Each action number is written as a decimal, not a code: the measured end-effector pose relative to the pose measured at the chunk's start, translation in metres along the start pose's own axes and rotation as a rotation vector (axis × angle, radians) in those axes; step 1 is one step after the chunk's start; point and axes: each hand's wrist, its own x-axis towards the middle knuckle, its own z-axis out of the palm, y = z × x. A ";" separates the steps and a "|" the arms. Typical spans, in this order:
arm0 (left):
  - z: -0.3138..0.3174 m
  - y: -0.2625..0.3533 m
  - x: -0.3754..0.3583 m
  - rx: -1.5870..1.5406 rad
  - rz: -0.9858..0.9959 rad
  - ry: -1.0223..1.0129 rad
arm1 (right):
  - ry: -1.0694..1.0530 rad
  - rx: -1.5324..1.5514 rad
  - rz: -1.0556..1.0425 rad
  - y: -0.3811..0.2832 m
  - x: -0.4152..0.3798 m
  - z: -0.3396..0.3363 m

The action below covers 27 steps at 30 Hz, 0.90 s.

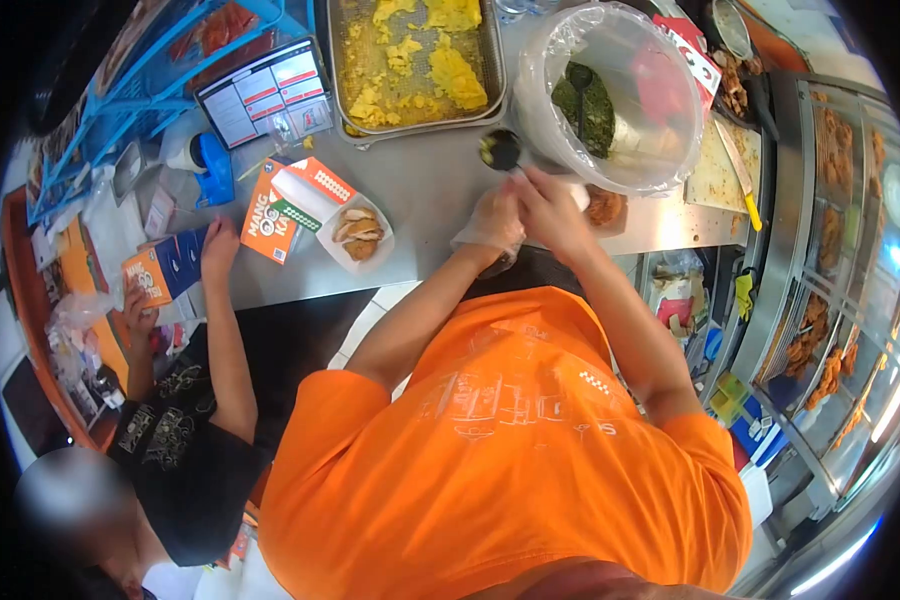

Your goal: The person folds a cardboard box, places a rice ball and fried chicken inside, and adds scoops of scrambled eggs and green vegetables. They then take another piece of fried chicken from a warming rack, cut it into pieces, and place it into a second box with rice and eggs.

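My left hand (495,220) is in front of me at the counter's edge, with clear plastic, like a loose glove, around it and its wrist. My right hand (555,210) meets it, fingers closed against the left fingers; what is pinched between them is hidden. Just beyond the fingertips is a small round black cup or spoon bowl (500,150) with green bits in it. Beside my right hand, partly covered by it, sits an open box with fried chicken (605,206). To the left of my hands stands a white-lined paper box with sliced fried chicken (358,235).
A plastic-lined tub (530,90) holds chopped greens and a dark utensil. Behind is a metal tray (345,75) of yellow food. A yellow-handled knife (740,175) lies on a board at right, near a glass food cabinet (830,240). At left a co-worker's hands (220,250) hold a box.
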 end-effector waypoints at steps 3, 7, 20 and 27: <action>0.007 -0.029 -0.007 -0.113 -0.127 0.036 | 0.076 0.022 -0.096 0.014 0.074 0.046; -0.041 -0.045 -0.015 0.014 -0.084 -0.128 | 0.114 -0.273 -0.353 -0.009 0.066 0.070; -0.157 -0.082 0.005 0.579 -0.324 -0.206 | 0.626 -0.641 -0.211 0.176 -0.062 -0.083; -0.193 -0.045 0.024 0.529 -0.507 -0.225 | 0.211 -0.545 -0.074 0.162 -0.034 -0.077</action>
